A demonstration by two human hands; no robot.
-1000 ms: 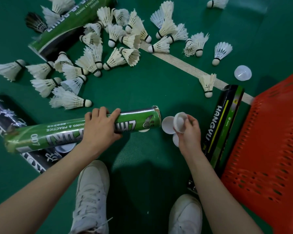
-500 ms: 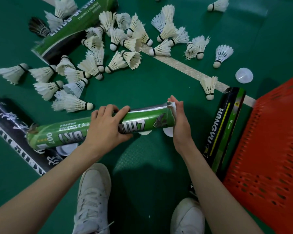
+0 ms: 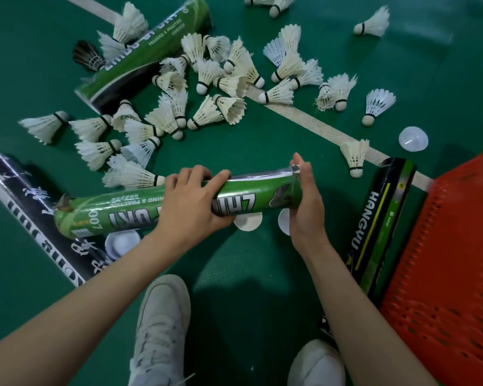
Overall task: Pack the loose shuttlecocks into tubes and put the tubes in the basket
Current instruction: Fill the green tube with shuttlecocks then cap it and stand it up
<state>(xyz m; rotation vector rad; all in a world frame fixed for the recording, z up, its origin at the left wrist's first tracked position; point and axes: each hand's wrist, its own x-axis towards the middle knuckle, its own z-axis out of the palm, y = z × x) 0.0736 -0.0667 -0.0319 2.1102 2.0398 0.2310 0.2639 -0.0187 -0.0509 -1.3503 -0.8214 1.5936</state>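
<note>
Head view, capping of a tube. Left hand (image 3: 190,201) grips the green tube (image 3: 117,215) round its middle, fingers curled over the top, holding it roughly level just above the court floor (image 3: 262,140). Right hand (image 3: 307,201) now lies with straight fingers and palm flat against the tube's right end. A second earlier it pinched a white cap beside that open end, so the cap has presumably been pushed on, though the palm hides it. Spare caps (image 3: 247,222) lie on the floor beneath the tube. Orange basket (image 3: 444,260) stands at the near right, with a black-and-green tube (image 3: 377,224) lying between it and the right hand. Many loose shuttlecocks (image 3: 207,112) lie scattered on the far side. Judgement: this tube is nearly closed and ready for the basket, but most of the packing is yet to do.
</note>
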